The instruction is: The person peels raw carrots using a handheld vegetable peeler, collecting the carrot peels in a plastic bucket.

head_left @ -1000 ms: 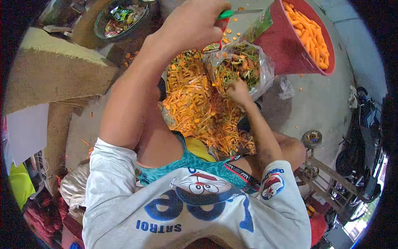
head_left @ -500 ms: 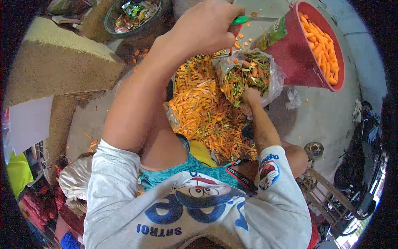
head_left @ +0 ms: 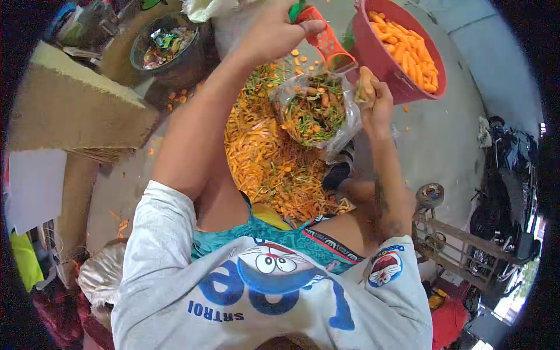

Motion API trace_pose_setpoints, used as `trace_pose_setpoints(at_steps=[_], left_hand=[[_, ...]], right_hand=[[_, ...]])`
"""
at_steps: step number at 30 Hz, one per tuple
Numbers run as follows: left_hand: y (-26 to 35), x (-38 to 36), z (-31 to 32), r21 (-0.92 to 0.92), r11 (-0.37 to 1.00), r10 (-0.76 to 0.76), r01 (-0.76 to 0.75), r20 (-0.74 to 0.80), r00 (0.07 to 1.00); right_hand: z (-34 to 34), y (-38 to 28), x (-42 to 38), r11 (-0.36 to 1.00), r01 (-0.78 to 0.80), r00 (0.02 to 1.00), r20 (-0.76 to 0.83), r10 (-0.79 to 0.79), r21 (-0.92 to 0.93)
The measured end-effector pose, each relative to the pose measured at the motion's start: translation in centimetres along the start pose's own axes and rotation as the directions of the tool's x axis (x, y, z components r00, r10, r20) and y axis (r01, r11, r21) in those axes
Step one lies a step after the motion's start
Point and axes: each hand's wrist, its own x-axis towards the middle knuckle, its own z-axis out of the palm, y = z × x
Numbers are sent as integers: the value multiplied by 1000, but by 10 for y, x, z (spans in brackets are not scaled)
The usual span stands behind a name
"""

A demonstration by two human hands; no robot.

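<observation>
My left hand is closed on the green handle of a knife, whose wide red blade has rows of holes. The blade's far end is close to an unpeeled carrot, which is gripped in my right hand. Just below the knife, an open clear plastic bag holds unpeeled carrots and green stalks. Orange peelings and carrot slices lie in a thick heap between my legs and beside the bag.
A red tub of peeled carrots stands at the upper right. A dark bin with wrappers is at the upper left, near a brown padded block. A metal rack and a motorcycle are on the right.
My right hand has come up out of the plastic bag with a carrot in it. The knife has turned so its red blade shows. The whole view has shifted.
</observation>
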Motion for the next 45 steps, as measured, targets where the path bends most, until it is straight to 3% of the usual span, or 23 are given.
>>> trace_pose_setpoints(at_steps=[1,3,5,6,7,8,9,11,20,22,23,25,26,30,33,35,37,38,39,41,42,44,45], left_hand=[[5,2,2,-47,984,-167,172,100,981],[-19,9,24,-115,978,-164,177,114,980],[-32,8,41,-168,969,-161,181,126,979],[-34,8,46,11,1000,-23,24,-44,999],[-36,7,52,209,972,149,-110,-178,973],[-46,8,54,393,909,207,-137,-140,968],[-42,4,58,393,908,214,-147,-131,968],[-36,-9,66,610,771,127,-185,138,982],[-46,-3,121,589,778,101,-219,226,969],[-58,13,108,594,804,-155,-10,226,962],[-60,15,104,591,807,-151,-13,228,962],[-55,16,94,253,946,172,-201,131,976],[-53,17,90,252,946,171,-201,139,976],[-44,20,77,-308,948,-68,78,44,997],[-36,10,89,-390,917,-29,79,134,991],[-15,-1,92,-359,933,-7,35,79,997],[-15,1,89,-330,924,234,-194,85,969],[-38,14,91,-359,932,45,-50,-21,999],[-36,14,82,-357,933,44,-49,-22,999],[-24,19,60,-347,936,-112,55,-145,983],[-21,16,64,-345,937,-107,51,-145,984],[-12,-7,88,-340,934,97,-110,-55,994],[-8,-16,96,-343,921,195,-187,-11,981]], right_hand=[[27,-10,-11,989,47,967,-241,-81,-142],[35,-15,-23,983,38,972,-223,-79,-180],[52,-17,-33,995,94,958,-276,-84,22],[51,-22,-35,956,65,986,130,-105,287],[53,-22,-38,953,73,986,124,-113,294],[54,-21,-41,936,127,975,-216,-57,328],[65,-27,-45,921,189,851,-525,20,341],[49,-21,-39,886,214,875,-485,14,412],[67,-16,-42,850,186,892,-447,63,492],[70,-26,-43,862,136,891,-440,108,488],[61,-28,-41,863,140,890,-443,104,485],[55,-34,-46,919,39,997,-83,-7,391],[55,-31,-47,974,90,931,-365,-8,207],[71,-33,-53,992,82,913,-407,-36,96],[77,-29,-57,992,-4,962,-269,38,128],[86,-25,-60,997,76,977,-202,-72,10],[88,-29,-64,994,51,981,-194,-32,94],[87,-30,-67,983,30,983,-183,3,179],[80,-30,-65,983,28,983,-182,5,180],[61,-28,-58,928,-117,977,207,44,353],[68,-30,-59,929,-113,977,209,39,354],[96,-37,-66,985,-23,966,-250,66,173],[110,-40,-67,985,-24,966,-249,68,173]])
